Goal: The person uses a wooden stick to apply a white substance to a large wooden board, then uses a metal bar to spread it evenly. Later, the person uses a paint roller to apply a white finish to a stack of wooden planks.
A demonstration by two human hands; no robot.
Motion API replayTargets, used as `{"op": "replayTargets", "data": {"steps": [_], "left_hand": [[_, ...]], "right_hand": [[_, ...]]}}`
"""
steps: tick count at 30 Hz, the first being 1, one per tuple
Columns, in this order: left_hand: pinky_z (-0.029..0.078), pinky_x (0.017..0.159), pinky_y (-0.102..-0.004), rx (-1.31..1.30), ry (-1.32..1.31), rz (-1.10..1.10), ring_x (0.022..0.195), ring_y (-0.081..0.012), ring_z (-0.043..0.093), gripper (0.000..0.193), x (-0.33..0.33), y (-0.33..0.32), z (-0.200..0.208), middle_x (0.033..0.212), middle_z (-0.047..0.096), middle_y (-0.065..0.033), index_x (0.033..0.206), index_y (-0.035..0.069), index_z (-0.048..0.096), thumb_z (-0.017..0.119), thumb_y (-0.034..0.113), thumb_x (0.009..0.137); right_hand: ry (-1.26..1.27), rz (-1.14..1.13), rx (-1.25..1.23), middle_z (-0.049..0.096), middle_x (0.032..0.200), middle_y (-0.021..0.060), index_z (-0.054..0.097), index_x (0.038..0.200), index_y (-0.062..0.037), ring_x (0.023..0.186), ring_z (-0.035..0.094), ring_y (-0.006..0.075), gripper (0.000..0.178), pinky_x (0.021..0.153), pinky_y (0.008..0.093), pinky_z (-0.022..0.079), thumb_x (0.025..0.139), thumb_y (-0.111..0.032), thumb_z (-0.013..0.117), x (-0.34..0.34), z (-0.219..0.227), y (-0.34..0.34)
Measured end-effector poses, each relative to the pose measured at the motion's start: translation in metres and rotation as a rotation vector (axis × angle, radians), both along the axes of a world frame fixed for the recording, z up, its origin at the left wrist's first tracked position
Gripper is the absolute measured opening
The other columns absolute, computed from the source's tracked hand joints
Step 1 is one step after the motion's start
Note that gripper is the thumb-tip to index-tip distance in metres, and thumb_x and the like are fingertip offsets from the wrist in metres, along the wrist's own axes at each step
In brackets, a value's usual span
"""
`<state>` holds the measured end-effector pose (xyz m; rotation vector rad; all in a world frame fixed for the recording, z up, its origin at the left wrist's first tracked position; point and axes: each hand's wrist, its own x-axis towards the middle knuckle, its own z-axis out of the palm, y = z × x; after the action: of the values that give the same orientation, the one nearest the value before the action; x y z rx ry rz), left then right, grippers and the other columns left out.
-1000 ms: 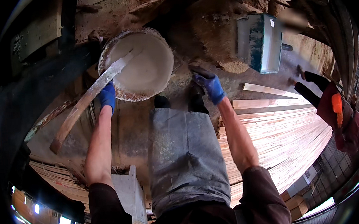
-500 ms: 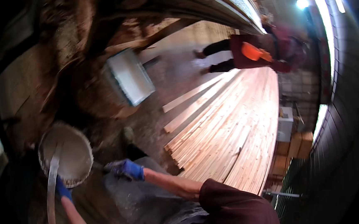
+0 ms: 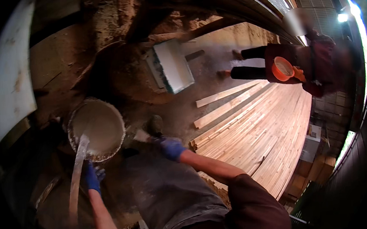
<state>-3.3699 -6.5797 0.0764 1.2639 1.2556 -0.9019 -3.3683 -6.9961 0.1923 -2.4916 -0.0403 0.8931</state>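
A round bucket of pale slurry, its rim crusted white, stands in front of me on the left. A flat wooden stick, coated white at its upper end, leans over the near rim into it. Beside that rim is my left hand in a blue glove, thumb and fingers apart; whether it touches the bucket is unclear. My right hand, also blue-gloved and blurred, is closed on what looks like a scraper with a pale, flat blade. The blade sits right of the bucket, apart from it.
A white-lined rectangular tub stands farther ahead. Long pale timber strips lie stacked to the right. Beyond them a person in dark red, with orange gloves, holds an orange bowl. A white panel is at far left.
My view has shifted, so bucket, tub and timber appear farther right. The scraper in my right hand now shows clearly. The other person's orange bowl has turned its opening into sight.
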Motion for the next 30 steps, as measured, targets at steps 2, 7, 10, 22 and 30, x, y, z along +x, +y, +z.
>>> {"op": "replayTargets", "data": {"steps": [2,7,10,22,30], "left_hand": [[0.052,0.070,-0.0417,0.018,-0.036,0.090,0.080,-0.0248,0.064,0.056,-0.030,0.003,0.014,0.109,0.063,-0.0113,0.128,0.021,0.050,0.053,0.061,0.089],[0.052,0.069,-0.0420,-0.079,0.065,0.086,0.081,-0.0242,0.065,0.041,-0.117,0.021,0.037,0.099,0.065,-0.0053,0.115,0.018,0.057,0.053,0.052,0.092],[0.054,0.072,-0.0406,-0.072,0.070,0.066,0.086,-0.0246,0.066,0.040,-0.162,0.032,0.038,0.099,0.067,-0.0101,0.116,0.014,0.060,0.051,0.046,0.094],[0.051,0.058,-0.0434,-0.111,0.296,0.397,0.067,-0.0298,0.063,0.040,-0.180,-0.068,0.131,0.085,0.066,-0.0117,0.104,0.014,0.056,0.052,0.051,0.090],[0.049,0.075,-0.0459,-0.150,0.166,0.554,0.085,-0.0279,0.062,0.033,-0.232,-0.200,0.184,0.090,0.066,-0.0082,0.086,0.017,0.063,0.054,0.048,0.087]], "right_hand": [[-0.012,-0.198,0.022,0.064,0.110,0.0182,0.053,0.130,-0.0182,0.096,0.063,0.0381,0.039,0.079,0.0464,0.052,0.091,-0.022,0.054,0.005,0.019,-0.005],[-0.416,-0.404,0.006,0.062,0.109,0.0212,0.052,0.126,-0.0159,0.092,0.061,0.0414,0.037,0.077,0.0508,0.051,0.090,-0.022,0.056,0.098,-0.023,0.017],[-0.571,-0.387,-0.110,0.062,0.105,0.0236,0.052,0.126,-0.0087,0.096,0.060,0.0414,0.042,0.076,0.0500,0.050,0.087,-0.022,0.058,0.146,-0.050,0.009],[-0.397,-0.401,-0.349,0.066,0.096,0.0178,0.063,0.112,-0.0102,0.088,0.063,0.0364,0.027,0.078,0.0447,0.051,0.089,-0.024,0.058,0.102,0.079,-0.228],[0.001,0.650,-0.131,0.067,0.110,0.0171,0.065,0.110,-0.0087,0.102,0.063,0.0362,0.032,0.086,0.0466,0.050,0.084,-0.023,0.053,0.311,0.043,-0.243]]}}
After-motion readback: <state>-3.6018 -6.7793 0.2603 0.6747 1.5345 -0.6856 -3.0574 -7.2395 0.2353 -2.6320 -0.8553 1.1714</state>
